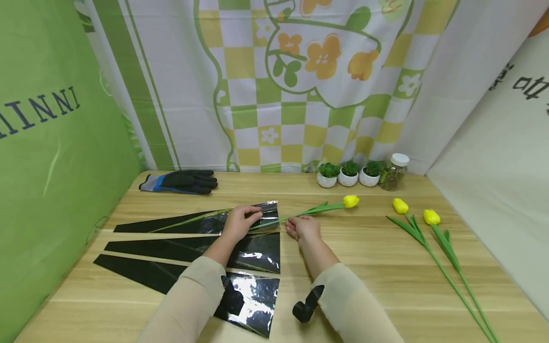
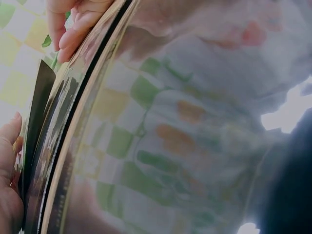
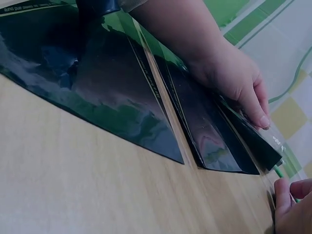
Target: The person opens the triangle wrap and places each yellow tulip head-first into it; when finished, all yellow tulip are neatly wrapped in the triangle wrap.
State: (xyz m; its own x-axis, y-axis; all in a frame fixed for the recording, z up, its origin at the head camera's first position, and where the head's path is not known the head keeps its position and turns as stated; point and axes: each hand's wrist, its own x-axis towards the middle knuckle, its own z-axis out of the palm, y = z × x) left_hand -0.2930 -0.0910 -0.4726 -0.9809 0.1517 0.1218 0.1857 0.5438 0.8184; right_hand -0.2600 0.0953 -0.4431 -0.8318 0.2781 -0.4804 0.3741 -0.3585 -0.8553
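Three black, clear-fronted tapered flower sleeves lie side by side, wide ends to the right. My left hand (image 1: 241, 220) pinches the film near the mouth of the farthest sleeve (image 1: 270, 207); in the right wrist view its thumb and fingers (image 3: 263, 121) are at the lifted edge. My right hand (image 1: 305, 229) pinches the green stem of a yellow tulip (image 1: 350, 201) just outside that mouth. The stem's lower end is inside the sleeve, and the bloom points right. Nearer me are the middle sleeve (image 1: 259, 250) and the front sleeve (image 1: 261, 295), both flat.
Two more yellow tulips, one with its bloom (image 1: 401, 206) farther left and another (image 1: 432, 217), lie at the right. Along the back stand several small potted plants (image 1: 348, 177) and a white-lidded jar (image 1: 393, 174). A black and blue glove (image 1: 180, 182) lies back left.
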